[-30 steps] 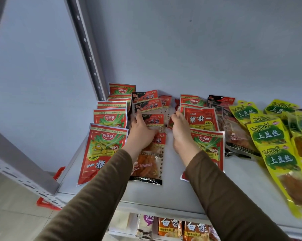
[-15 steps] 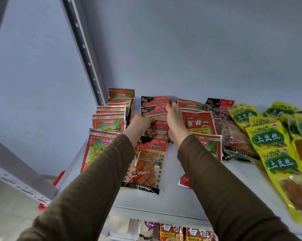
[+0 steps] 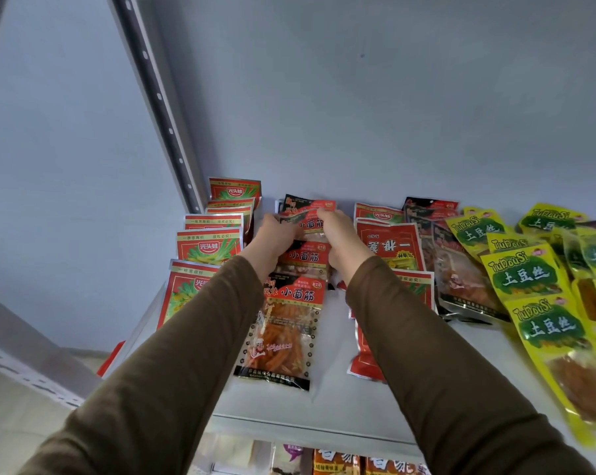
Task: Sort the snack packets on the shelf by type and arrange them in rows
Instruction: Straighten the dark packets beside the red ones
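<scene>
A row of red-and-black gluten snack packets runs back from the front packet (image 3: 283, 330) toward the wall. My left hand (image 3: 276, 234) and my right hand (image 3: 337, 234) both grip the rear packets (image 3: 308, 214) of this row, one hand on each side, near the back wall. At the left stands a row of red-and-green packets (image 3: 209, 246). More red packets (image 3: 389, 243) lie right of my hands. Dark clear-window packets (image 3: 461, 279) follow, then yellow-green potato packets (image 3: 526, 272) at the far right.
The white shelf (image 3: 327, 402) has bare room at its front edge. A perforated metal upright (image 3: 159, 108) rises at the back left against the grey wall. A lower shelf with orange packets (image 3: 337, 462) shows beneath. A red object (image 3: 111, 358) lies below at the left.
Both hands have moved back along the middle row, from its middle packets to the rear ones by the wall. The front packet now lies uncovered.
</scene>
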The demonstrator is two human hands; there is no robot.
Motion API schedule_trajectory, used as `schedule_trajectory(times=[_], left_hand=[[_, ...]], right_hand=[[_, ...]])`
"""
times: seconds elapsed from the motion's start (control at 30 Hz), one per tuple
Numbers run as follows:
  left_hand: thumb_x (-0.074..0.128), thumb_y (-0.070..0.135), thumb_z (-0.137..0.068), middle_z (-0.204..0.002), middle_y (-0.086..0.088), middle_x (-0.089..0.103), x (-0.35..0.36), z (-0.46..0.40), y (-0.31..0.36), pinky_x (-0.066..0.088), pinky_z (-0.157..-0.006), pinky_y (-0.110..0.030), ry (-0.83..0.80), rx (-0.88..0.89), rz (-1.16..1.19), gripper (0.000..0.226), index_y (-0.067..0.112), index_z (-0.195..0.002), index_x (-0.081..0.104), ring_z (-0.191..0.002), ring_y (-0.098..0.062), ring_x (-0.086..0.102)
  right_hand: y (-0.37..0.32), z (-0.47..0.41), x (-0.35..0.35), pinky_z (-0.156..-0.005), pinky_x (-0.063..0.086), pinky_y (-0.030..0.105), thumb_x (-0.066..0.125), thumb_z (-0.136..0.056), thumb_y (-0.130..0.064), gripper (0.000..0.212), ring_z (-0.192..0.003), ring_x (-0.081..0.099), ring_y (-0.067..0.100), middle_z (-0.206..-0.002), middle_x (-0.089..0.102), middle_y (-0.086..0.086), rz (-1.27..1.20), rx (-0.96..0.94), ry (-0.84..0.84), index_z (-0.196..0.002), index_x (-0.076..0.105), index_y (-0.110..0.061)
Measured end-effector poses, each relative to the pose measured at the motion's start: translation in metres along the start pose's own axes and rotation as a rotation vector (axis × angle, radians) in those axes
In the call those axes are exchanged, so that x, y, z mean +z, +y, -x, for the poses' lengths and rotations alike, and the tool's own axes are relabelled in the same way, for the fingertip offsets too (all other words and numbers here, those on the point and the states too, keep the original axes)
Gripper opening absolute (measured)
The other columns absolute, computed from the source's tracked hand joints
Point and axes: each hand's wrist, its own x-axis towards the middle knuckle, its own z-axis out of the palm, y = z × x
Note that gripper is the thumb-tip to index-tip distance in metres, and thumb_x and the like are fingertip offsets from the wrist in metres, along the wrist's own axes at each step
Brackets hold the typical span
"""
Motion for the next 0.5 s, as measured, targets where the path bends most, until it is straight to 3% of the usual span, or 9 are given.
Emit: schedule_trajectory(times=[0.1,0.2,0.37,0.5], left_hand=[[0.07,0.023,-0.097,-0.1,-0.003,0.064,-0.002,-0.003,0.0,0.049,-0.056,-0.032,0.062,0.016,0.09,0.05,0.021,-0.137,0.039,-0.082,-0.021,0.069],[0.067,0.023,-0.098,-0.111,-0.008,0.067,-0.004,-0.005,-0.001,0.052,-0.06,-0.034,0.088,0.025,0.145,0.047,0.02,-0.135,0.039,-0.087,-0.024,0.071],[0.066,0.017,-0.097,-0.108,-0.009,0.062,-0.003,-0.005,-0.002,0.05,-0.063,-0.037,0.043,-0.009,0.159,0.074,0.024,-0.156,0.021,-0.091,-0.026,0.067],[0.062,0.009,-0.1,-0.143,-0.012,0.055,-0.006,-0.011,-0.001,0.058,-0.073,-0.041,0.059,0.037,0.198,0.081,0.03,-0.162,0.014,-0.102,-0.026,0.067]], right_hand=[[0.008,-0.003,0.003,-0.093,0.057,0.051,0.047,-0.107,-0.027,0.023,-0.104,0.07,0.032,-0.117,0.068,0.013,-0.021,-0.122,-0.027,-0.126,0.053,-0.017],[0.01,-0.005,0.003,-0.082,0.059,0.042,0.049,-0.106,-0.024,0.026,-0.101,0.07,0.029,-0.116,0.068,0.011,-0.007,-0.14,-0.042,-0.131,0.051,-0.016],[0.016,-0.009,0.003,-0.087,0.059,0.044,0.045,-0.107,-0.017,0.026,-0.102,0.07,0.032,-0.118,0.068,0.016,0.029,-0.08,-0.011,-0.131,0.052,-0.01],[0.025,-0.009,0.006,-0.094,0.057,0.052,0.045,-0.107,-0.023,0.029,-0.104,0.07,0.031,-0.116,0.069,0.01,0.107,-0.162,0.039,-0.134,0.055,-0.014]])
